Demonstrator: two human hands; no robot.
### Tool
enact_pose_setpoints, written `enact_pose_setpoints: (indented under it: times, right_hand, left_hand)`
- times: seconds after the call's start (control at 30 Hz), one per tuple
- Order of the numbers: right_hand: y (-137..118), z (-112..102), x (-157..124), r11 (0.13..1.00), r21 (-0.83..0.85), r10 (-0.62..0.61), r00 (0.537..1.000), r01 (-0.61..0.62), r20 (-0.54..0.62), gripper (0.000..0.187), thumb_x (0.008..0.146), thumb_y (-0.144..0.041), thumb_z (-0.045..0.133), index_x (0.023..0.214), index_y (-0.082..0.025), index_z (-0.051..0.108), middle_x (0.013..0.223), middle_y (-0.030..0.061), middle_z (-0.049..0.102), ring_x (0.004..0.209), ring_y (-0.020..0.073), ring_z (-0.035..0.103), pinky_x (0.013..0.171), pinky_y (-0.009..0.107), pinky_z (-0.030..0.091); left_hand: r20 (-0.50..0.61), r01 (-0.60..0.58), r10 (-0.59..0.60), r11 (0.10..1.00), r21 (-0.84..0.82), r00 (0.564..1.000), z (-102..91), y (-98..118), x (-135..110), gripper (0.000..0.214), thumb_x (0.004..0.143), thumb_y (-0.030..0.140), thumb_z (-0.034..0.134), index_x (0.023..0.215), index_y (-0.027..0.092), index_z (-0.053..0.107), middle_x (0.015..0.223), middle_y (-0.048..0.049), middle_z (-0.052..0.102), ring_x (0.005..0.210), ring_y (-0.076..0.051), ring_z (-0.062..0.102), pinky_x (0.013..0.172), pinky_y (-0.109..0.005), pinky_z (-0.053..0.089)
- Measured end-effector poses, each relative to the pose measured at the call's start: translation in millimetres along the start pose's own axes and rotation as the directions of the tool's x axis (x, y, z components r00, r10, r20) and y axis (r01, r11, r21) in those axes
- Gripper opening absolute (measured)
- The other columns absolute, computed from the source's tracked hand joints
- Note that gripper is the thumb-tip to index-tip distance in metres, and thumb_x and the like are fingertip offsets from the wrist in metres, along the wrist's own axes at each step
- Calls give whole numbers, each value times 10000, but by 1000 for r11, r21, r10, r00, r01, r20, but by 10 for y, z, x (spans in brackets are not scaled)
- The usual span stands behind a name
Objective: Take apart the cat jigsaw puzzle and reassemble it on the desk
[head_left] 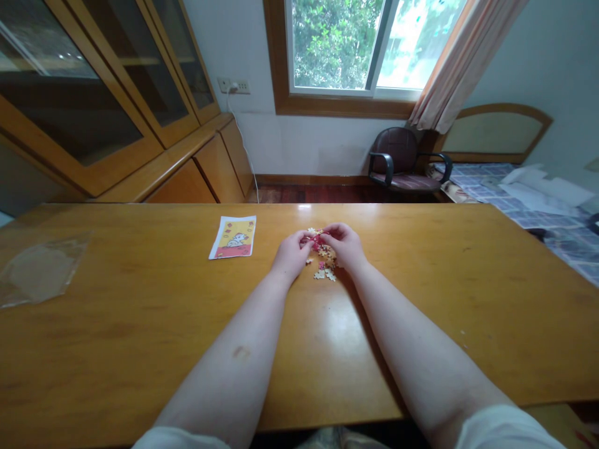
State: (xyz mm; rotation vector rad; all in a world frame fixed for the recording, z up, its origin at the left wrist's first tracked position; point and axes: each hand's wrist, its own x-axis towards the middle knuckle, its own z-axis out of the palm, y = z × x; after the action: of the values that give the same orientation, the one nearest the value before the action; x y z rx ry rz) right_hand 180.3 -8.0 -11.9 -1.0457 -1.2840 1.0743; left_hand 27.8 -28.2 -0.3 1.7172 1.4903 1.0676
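A small heap of jigsaw puzzle pieces (326, 252), pink, yellow and pale, lies on the wooden table. Over its far part my left hand (292, 254) and my right hand (345, 244) come close together. Each has its thumb and fingers pinched on pink puzzle pieces (317, 239); where one piece ends and another begins is too small to tell. Several pale pieces (324, 274) lie loose on the near side of the heap. To the left of my hands rests a picture card (234, 237) with a white animal on yellow and pink.
A clear plastic bag (42, 268) lies at the table's left end. Beyond the wooden table (154, 324) stand a glass-fronted cabinet (154, 149), an armchair (406, 161) and a bed (496, 178). A window (334, 47) is in the far wall.
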Motion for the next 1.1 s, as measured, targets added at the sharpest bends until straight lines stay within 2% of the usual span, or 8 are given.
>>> enact_pose_setpoints:
  times: [0.17, 0.27, 0.4, 0.5, 0.6, 0.8, 0.93, 1.1]
  right_hand:
    - [42, 2, 10, 999, 22, 26, 997, -27, 75, 313, 603, -422, 776, 744, -204, 603, 746, 9, 666, 727, 174, 636, 751, 349, 545]
    - [53, -3, 10, 1000, -16, 8, 998, -7, 65, 241, 622, -375, 738, 696, -200, 588, 734, 4, 654, 723, 162, 625, 764, 338, 535]
    - [43, -2, 12, 998, 56, 30, 999, -32, 42, 195, 613, -322, 704, 677, -204, 562, 725, 2, 644, 685, 158, 614, 693, 328, 538]
    - [27, 5, 10, 995, 96, 35, 999, -38, 34, 165, 605, -289, 687, 671, -201, 564, 716, 2, 644, 640, 149, 595, 613, 300, 521]
    - [18, 12, 4, 997, 62, 32, 999, -34, 26, 161, 598, -289, 694, 672, -199, 584, 706, -2, 644, 657, 149, 601, 641, 301, 526]
    - [38, 25, -3, 997, 46, 66, 995, -70, 73, 227, 599, -349, 741, 712, -198, 615, 700, -9, 641, 669, 152, 618, 682, 317, 543]
    - [58, 20, 4, 997, -8, 79, 996, -79, 36, 262, 609, -392, 753, 747, -198, 643, 723, 8, 651, 670, 160, 610, 636, 308, 539]
    - [51, -9, 0, 995, -101, 18, 1000, -16, 21, 258, 678, -389, 728, 841, -190, 706, 770, 31, 694, 713, 176, 627, 710, 334, 530]
  left_hand:
    - [-36, 19, -18, 999, 33, 999, -31, 8, 13, 140, 841, 207, 606, 942, 187, 700, 920, -37, 737, 816, -168, 673, 792, -287, 531]
    - [4, 21, -21, 1000, -7, 1000, -15, 24, 8, 114, 840, 192, 612, 923, 171, 688, 946, -50, 739, 847, -169, 681, 823, -292, 534]
    - [48, 15, -9, 993, -116, 999, 28, 21, -1, 206, 819, 180, 648, 1023, 166, 663, 1027, -65, 733, 922, -171, 688, 875, -294, 534]
    - [107, -15, 27, 993, -115, 994, 49, 11, -5, 256, 817, 167, 641, 1071, 191, 663, 1070, -52, 726, 943, -171, 687, 897, -306, 530]
    - [139, -15, 30, 994, -110, 990, 51, 9, -7, 305, 782, 126, 656, 1077, 203, 669, 1039, -31, 735, 912, -168, 689, 884, -304, 533]
    - [68, -12, 15, 999, -32, 998, 15, -4, -5, 235, 824, 196, 615, 1041, 207, 704, 915, -32, 747, 805, -173, 686, 793, -299, 542]
    - [23, 42, -40, 995, -86, 999, -3, 2, -11, 215, 847, 224, 589, 1028, 182, 698, 870, -39, 746, 772, -170, 689, 747, -278, 543]
    - [-40, -13, 12, 999, -30, 999, -33, -4, 2, 193, 867, 276, 566, 948, 178, 712, 927, -48, 745, 864, -187, 680, 816, -294, 523]
